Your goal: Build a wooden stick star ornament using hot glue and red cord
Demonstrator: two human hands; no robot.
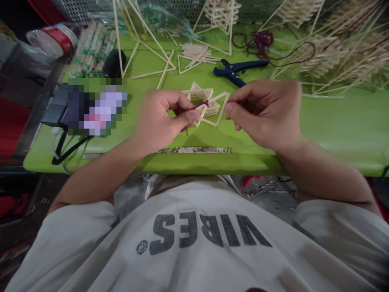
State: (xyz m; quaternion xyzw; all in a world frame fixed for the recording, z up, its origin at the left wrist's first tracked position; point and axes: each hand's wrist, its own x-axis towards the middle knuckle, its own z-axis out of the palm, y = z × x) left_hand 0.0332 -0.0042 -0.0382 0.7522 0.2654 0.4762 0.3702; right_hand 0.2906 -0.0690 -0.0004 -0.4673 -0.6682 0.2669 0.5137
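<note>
My left hand (165, 115) pinches a small triangle of thin wooden sticks (223, 108) and a purple string (200, 105) between thumb and forefinger. The string is knotted near one corner of the triangle, and its loose end hangs below my fingers. At the triangle's right side, my right hand (264, 109) has thumb and forefinger closed on the stick's edge; its other fingers curl beneath. Just behind the triangle lies a star-shaped stack of wooden sticks (197, 95), partly covered by my left fingers.
Dark blue cutting pliers (234, 71) lie behind my right hand. Beyond are a stick pile (194, 52), tangled purple string (261, 40) and stick structures (322, 52). Bundled sticks (94, 48) and a plastic bottle (54, 39) are at left. A metal strip (194, 150) lies along the green table's (343, 125) front edge.
</note>
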